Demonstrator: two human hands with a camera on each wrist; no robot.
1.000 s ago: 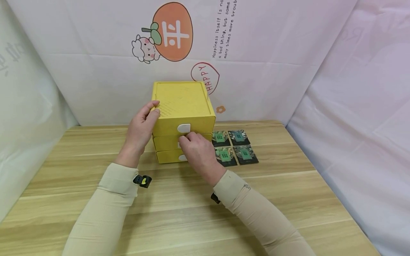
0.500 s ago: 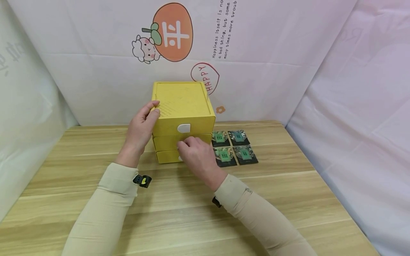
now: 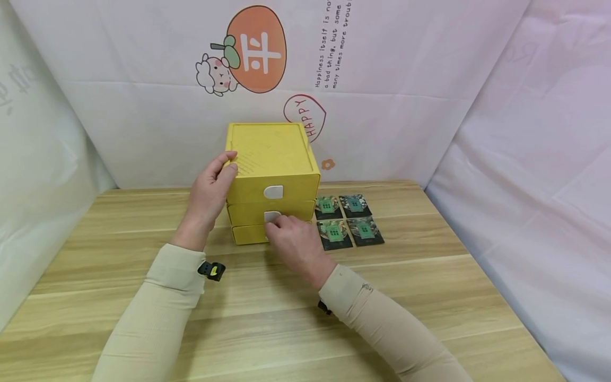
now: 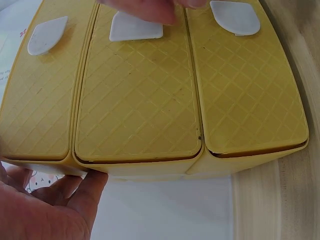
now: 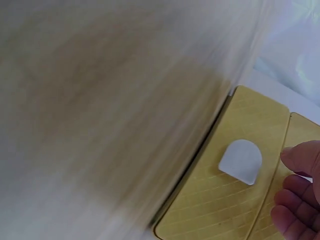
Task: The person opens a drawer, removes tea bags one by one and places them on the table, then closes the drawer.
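Note:
A yellow three-drawer box [image 3: 269, 148] stands on the table, each drawer front bearing a white tab. All three drawers look pushed in. My left hand [image 3: 210, 191] rests against the box's left side, its thumb and index finger at the top edge. In front of the lower drawers is my right hand [image 3: 298, 244], fingers loosely bent and holding nothing. The middle tab [image 3: 273, 216] shows just above its fingertips in the head view; the hand mostly covers the bottom one. The right wrist view shows the bottom tab [image 5: 241, 161] uncovered, with thumb and fingers apart beside it.
Several square dark cards with green prints, among them a front card [image 3: 334, 233], lie in two rows right of the box. The wooden table [image 3: 258, 329] runs back to a printed white curtain [image 3: 391, 63]; white cloth [image 3: 534, 175] hangs at the sides.
My right hand has moved down from the middle drawer's tab toward the bottom drawer, so the middle tab shows again. The left hand and the box stay in place.

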